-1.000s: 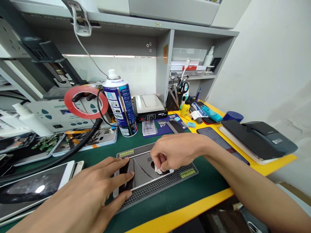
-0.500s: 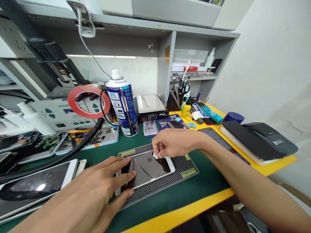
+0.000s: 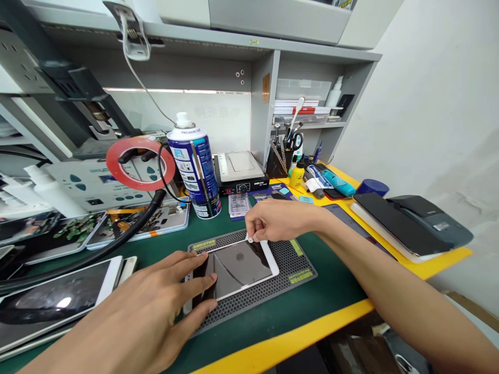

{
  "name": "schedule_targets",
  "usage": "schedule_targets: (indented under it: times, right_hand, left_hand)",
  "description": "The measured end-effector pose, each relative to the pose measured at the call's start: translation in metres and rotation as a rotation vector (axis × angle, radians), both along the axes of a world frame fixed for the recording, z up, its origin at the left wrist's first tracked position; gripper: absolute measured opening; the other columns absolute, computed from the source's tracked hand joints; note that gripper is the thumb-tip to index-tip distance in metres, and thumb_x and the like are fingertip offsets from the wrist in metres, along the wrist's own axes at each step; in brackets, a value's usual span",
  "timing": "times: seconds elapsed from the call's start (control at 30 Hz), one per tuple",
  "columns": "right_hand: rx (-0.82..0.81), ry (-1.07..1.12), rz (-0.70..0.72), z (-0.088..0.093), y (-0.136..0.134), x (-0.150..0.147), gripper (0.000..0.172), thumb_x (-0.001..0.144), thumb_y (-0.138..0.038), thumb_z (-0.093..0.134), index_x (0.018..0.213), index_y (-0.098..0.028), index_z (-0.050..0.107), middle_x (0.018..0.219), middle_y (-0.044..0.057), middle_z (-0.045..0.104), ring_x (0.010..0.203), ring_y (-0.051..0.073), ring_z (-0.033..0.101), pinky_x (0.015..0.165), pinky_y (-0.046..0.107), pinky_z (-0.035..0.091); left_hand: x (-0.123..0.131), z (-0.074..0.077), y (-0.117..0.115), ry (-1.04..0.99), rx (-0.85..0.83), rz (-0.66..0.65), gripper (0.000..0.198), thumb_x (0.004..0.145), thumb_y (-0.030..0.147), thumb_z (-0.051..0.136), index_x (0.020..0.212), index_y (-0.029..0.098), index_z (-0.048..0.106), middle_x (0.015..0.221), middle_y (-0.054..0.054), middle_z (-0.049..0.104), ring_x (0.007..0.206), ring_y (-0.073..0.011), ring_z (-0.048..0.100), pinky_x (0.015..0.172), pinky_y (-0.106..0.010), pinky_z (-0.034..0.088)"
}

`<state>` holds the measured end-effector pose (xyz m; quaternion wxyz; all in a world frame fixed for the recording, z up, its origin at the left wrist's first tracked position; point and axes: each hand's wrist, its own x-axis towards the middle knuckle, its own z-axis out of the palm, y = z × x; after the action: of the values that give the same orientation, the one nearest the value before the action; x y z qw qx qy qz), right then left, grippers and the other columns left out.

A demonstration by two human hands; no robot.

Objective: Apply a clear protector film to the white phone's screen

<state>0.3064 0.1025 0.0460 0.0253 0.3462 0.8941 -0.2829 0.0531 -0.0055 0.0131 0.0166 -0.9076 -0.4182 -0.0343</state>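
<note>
Pinching a mostly hidden wad — right hand; left hand — splayed across phone.

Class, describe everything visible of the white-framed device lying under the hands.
The white-framed device is flat, with a rounded corner and a dark, glossy, glass-like screen that looks unlit. A curved line crosses the screen, and a round dark spot shows farther right; either may be reflection. It lies face up, slightly slanted, on a grey honeycomb mat. The left hand rests spread fingers on its left end, partly hiding it; the right hand pinches a white wad at its far edge.
</note>
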Motion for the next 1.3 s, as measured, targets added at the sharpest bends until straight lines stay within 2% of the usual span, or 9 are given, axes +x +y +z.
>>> schedule_targets:
  times: [0.3,0.43,0.57,0.7,0.93,1.17,1.3]
  right_hand:
    - [-0.085,-0.057,0.064,0.003,0.002,0.007,0.007,0.085,-0.02,0.068,0.086,-0.014,0.073,0.085,0.004,0.075,0.072,0.014,0.066,0.059,0.022,0.044]
    - [-0.142,-0.085,0.075,0.005,0.0,0.007,0.008,0.084,-0.023,0.07,0.086,-0.015,0.072,0.084,0.003,0.075,0.071,0.014,0.067,0.059,0.023,0.044]
    - [-0.121,-0.049,0.049,0.003,0.0,0.005,0.005,0.082,-0.02,0.068,0.084,-0.016,0.071,0.088,0.004,0.077,0.074,0.015,0.068,0.06,0.023,0.044]
    - [-0.085,0.003,0.049,-0.002,0.003,0.004,0.006,0.083,-0.018,0.067,0.084,-0.015,0.072,0.09,0.004,0.077,0.075,0.015,0.068,0.06,0.023,0.045]
    - [-0.075,0.06,0.068,-0.007,0.005,0.002,0.009,0.085,-0.021,0.066,0.086,-0.014,0.072,0.09,0.005,0.077,0.076,0.015,0.068,0.061,0.024,0.046]
    - [0.006,0.145,0.069,-0.014,0.004,-0.003,0.008,0.085,-0.019,0.066,0.084,-0.014,0.073,0.088,0.005,0.076,0.073,0.015,0.067,0.061,0.024,0.045]
    - [-0.011,0.256,0.044,-0.023,0.0,-0.012,0.011,0.087,-0.02,0.066,0.084,-0.014,0.075,0.086,0.005,0.077,0.075,0.015,0.068,0.063,0.023,0.047]
  left_hand:
    - [0.0,0.001,-0.001,-0.001,-0.002,-0.02,0.042,0.1,0.054,0.044,0.111,0.035,0.08,0.123,-0.003,0.075,0.118,-0.034,0.069,0.089,-0.049,0.064]
    - [0.0,0.002,-0.002,-0.01,-0.019,-0.004,0.041,0.099,0.054,0.046,0.11,0.034,0.08,0.123,-0.003,0.075,0.118,-0.033,0.069,0.091,-0.046,0.063]
    - [-0.003,0.001,0.0,-0.003,-0.029,0.016,0.038,0.097,0.053,0.048,0.113,0.036,0.079,0.126,-0.003,0.074,0.12,-0.0327,0.068,0.091,-0.044,0.064]
    - [-0.007,-0.001,0.0,0.001,0.024,-0.02,0.038,0.099,0.052,0.047,0.114,0.038,0.078,0.127,-0.003,0.074,0.117,-0.0323,0.07,0.086,-0.045,0.065]
    - [-0.013,-0.004,0.0,-0.049,0.032,-0.045,0.031,0.098,0.047,0.053,0.115,0.039,0.077,0.13,-0.003,0.072,0.108,-0.0279,0.073,0.083,-0.036,0.064]
    - [-0.01,-0.001,0.0,0.034,0.013,-0.008,0.034,0.098,0.049,0.051,0.122,0.042,0.073,0.129,-0.004,0.071,0.107,-0.0296,0.072,0.082,-0.042,0.064]
    - [-0.008,0.001,0.0,0.061,-0.002,-0.014,0.034,0.099,0.046,0.049,0.122,0.04,0.073,0.13,-0.005,0.071,0.112,-0.0314,0.07,0.084,-0.045,0.063]
